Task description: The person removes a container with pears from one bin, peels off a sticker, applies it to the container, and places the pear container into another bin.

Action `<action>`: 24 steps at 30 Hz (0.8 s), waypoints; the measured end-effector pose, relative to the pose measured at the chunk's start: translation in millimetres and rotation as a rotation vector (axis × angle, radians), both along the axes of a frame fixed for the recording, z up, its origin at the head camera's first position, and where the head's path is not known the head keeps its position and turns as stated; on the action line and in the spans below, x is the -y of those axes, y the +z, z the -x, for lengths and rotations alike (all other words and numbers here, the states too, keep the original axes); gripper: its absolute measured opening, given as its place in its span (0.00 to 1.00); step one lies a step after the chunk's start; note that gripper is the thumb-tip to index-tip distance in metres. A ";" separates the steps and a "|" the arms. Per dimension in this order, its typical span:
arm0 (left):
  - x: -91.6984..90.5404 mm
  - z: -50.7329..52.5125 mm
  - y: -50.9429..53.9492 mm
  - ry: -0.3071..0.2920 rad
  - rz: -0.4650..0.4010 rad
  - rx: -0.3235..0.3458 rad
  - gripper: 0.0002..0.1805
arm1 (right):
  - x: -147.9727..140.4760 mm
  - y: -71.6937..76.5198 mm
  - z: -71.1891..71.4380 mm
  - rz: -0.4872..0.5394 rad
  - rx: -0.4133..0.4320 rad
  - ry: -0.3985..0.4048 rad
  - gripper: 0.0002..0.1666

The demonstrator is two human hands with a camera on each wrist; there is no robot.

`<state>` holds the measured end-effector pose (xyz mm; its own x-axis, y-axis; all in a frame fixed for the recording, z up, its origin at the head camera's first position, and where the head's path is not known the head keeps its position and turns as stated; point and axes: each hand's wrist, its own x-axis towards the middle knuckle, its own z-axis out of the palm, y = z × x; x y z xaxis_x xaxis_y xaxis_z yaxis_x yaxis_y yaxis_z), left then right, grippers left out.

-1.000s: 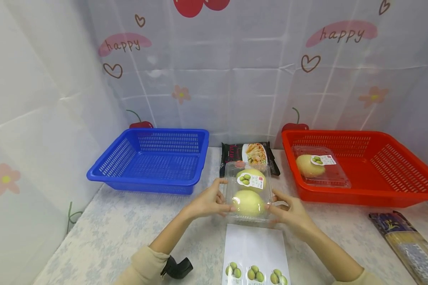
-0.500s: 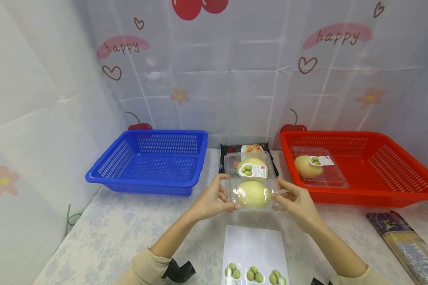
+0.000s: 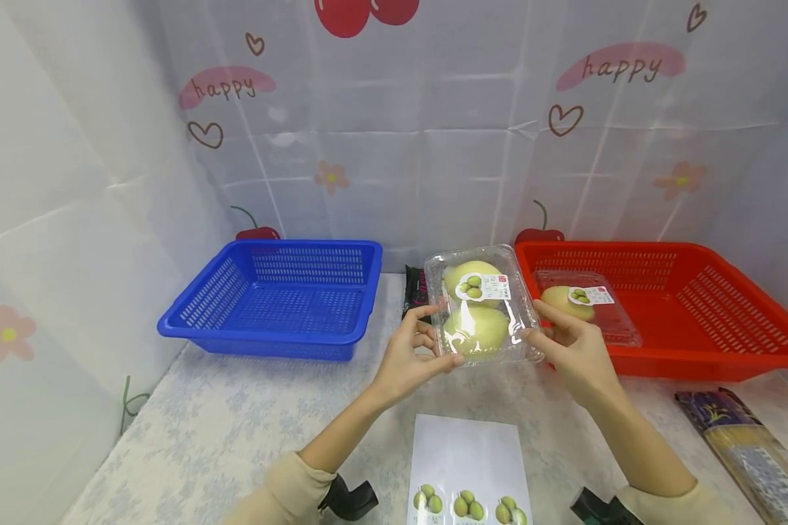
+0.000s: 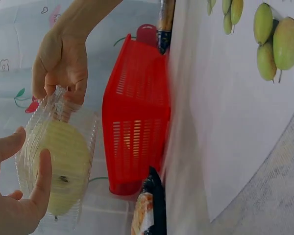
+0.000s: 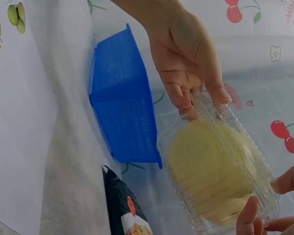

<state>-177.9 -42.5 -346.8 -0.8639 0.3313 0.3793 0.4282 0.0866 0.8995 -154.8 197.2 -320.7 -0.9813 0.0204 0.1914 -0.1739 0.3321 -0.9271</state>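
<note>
A clear plastic box of fruit (image 3: 478, 310) hangs above the table, tilted toward the camera. Two large pale yellow-green fruits show through its lid, and a white label with a green-fruit picture lies across the upper one. My left hand (image 3: 412, 357) grips the box's left edge, thumb low on the front. At its right edge my right hand (image 3: 576, 359) pinches it with thumb and fingers. Both wrist views show the box (image 4: 61, 161) held between the two hands, clear of the table. A similar box (image 3: 607, 317) lies in the red basket (image 3: 709, 357).
A blue basket (image 3: 269, 339) stands at the back left. Behind the held box lies a black food packet (image 3: 415, 292), mostly hidden. A white sheet with fruit pictures (image 3: 466, 452) lies in front. At the right is a long packet (image 3: 745, 445), perhaps noodles.
Both hands have lifted the box of fruit up from the table and carried it slightly right, near the red basket. It now covers most of the black packet.
</note>
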 end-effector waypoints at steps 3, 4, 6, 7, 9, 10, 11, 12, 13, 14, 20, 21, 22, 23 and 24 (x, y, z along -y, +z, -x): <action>-8.0 1.2 2.4 -0.018 -0.052 0.001 0.39 | -5.4 2.5 0.5 0.029 -0.034 0.006 0.32; -10.7 1.8 3.1 -0.022 -0.064 0.000 0.39 | -7.5 3.1 0.7 0.042 -0.040 0.006 0.31; -16.4 3.0 4.9 -0.015 -0.071 -0.012 0.38 | -11.6 4.2 0.6 0.048 -0.035 -0.006 0.32; -19.3 3.5 5.9 -0.009 -0.071 -0.026 0.38 | -13.6 4.7 0.6 0.067 -0.029 -0.010 0.32; -25.2 4.9 7.6 0.007 -0.071 -0.053 0.36 | -18.0 5.9 1.3 0.106 -0.008 -0.016 0.34; -28.5 6.0 8.2 0.015 -0.071 -0.064 0.36 | -20.3 6.5 1.8 0.127 0.001 -0.018 0.34; -31.6 7.1 8.8 0.022 -0.073 -0.073 0.36 | -22.6 7.3 2.1 0.134 0.011 -0.024 0.36; -34.8 8.3 9.1 0.027 -0.076 -0.081 0.35 | -25.2 7.9 2.6 0.138 0.023 -0.031 0.37; -37.9 9.7 9.6 0.032 -0.079 -0.086 0.35 | -27.7 8.9 3.1 0.145 0.034 -0.038 0.38; -41.2 11.3 9.8 0.036 -0.083 -0.087 0.35 | -30.6 9.9 3.5 0.136 0.045 -0.049 0.38; -63.2 19.6 15.6 0.040 -0.128 -0.079 0.34 | -49.1 16.4 7.5 0.254 0.056 -0.071 0.38; -67.4 20.8 16.6 0.039 -0.137 -0.075 0.34 | -52.5 17.2 8.1 0.298 0.055 -0.067 0.38; -71.6 21.8 17.5 0.039 -0.142 -0.074 0.33 | -55.8 18.0 8.8 0.338 0.059 -0.068 0.38; -76.0 23.1 18.0 0.037 -0.146 -0.072 0.33 | -59.2 18.5 9.6 0.380 0.061 -0.065 0.39; -80.5 23.9 18.5 0.035 -0.150 -0.070 0.33 | -62.6 18.9 10.0 0.396 0.065 -0.073 0.39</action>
<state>-201.8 37.9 -328.3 -0.8436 0.2370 0.4818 0.4893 -0.0303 0.8716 -164.8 259.8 -301.8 -0.9844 0.1499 0.0920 -0.0995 -0.0435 -0.9941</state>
